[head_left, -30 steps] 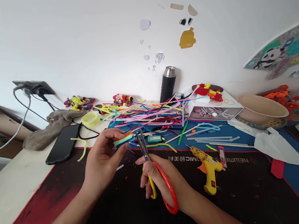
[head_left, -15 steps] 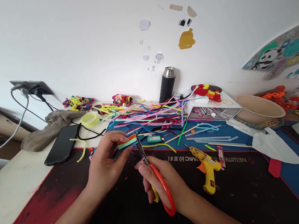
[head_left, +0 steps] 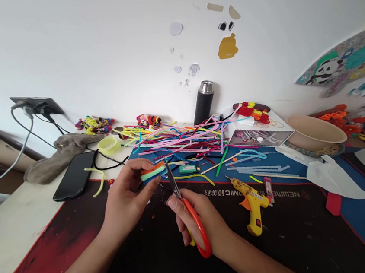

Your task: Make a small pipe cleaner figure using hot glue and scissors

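Observation:
Between the thumb and fingers of my left hand (head_left: 126, 194) is a small bundle of pipe cleaners (head_left: 153, 171), in orange, pale green and blue. My right hand (head_left: 198, 221) grips a pair of scissors (head_left: 198, 228) with red and yellow handles, thumb through the red loop. The scissor blades point up and away from me, at the right end of the bundle. Whether the blades are closed on the fibres cannot be made out. Just behind the blades a small green and white box-like piece (head_left: 189, 169) lies on the mat.
A heap of coloured pipe cleaners (head_left: 182, 138) spreads behind my hands. To the right lie a yellow glue gun (head_left: 253, 205), clear glue sticks (head_left: 261, 169) and white tissue (head_left: 333, 177). A black phone (head_left: 72, 177) lies left; a black flask (head_left: 204, 102) stands by the wall.
The scissors' red handle has risen slightly and shifted a little left with my right hand. The bundle has turned slightly in my left hand, showing more orange. The camera view has shifted a touch.

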The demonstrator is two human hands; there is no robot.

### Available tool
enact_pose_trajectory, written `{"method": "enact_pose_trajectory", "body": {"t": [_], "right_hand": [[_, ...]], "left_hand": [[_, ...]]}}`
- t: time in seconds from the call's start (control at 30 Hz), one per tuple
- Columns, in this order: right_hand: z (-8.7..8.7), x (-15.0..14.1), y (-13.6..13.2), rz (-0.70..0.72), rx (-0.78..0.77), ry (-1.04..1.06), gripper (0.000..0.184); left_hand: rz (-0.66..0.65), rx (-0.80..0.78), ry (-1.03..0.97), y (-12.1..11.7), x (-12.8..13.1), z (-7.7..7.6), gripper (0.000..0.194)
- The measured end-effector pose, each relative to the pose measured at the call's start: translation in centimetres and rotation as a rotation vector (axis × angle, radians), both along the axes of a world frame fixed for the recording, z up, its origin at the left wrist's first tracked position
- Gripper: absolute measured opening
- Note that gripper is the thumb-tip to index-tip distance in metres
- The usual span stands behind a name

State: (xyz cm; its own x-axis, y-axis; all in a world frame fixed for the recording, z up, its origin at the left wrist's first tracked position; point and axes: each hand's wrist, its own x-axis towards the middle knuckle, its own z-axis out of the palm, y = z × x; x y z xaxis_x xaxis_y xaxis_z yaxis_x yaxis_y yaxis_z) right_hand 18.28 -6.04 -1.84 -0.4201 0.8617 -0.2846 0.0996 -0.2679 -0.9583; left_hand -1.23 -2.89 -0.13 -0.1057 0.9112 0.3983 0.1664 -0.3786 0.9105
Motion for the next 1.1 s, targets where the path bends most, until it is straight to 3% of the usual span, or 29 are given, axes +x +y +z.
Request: {"method": "enact_pose_trajectory", "body": {"t": [0.23, 0.4, 0.6, 0.83, 1.1], "right_hand": [[-0.1, 0.1, 0.5, -0.095, -0.041, 0.127, 0.077], [0.5, 0.1, 0.8, -0.146, -0.062, 0.145, 0.081], [0.3, 0.2, 0.6, -0.152, -0.077, 0.142, 0.079], [0.1, 0.3, 0.7, -0.134, -0.054, 0.104, 0.079], [0.1, 0.3, 0.5, -0.132, -0.021, 0.068, 0.082]], "left_hand": [[-0.107, -0.326, -0.509, 0.9, -0.2, 1.2, 0.038], [-0.084, -0.420, -0.659, 1.2, -0.4, 1.3, 0.050], [-0.107, -0.380, -0.638, 1.3, -0.9, 0.5, 0.049], [-0.105, -0.390, -0.582, 1.0, -0.5, 1.1, 0.043], [-0.060, -0.265, -0.250, 0.6, -0.5, 0.7, 0.036]]}}
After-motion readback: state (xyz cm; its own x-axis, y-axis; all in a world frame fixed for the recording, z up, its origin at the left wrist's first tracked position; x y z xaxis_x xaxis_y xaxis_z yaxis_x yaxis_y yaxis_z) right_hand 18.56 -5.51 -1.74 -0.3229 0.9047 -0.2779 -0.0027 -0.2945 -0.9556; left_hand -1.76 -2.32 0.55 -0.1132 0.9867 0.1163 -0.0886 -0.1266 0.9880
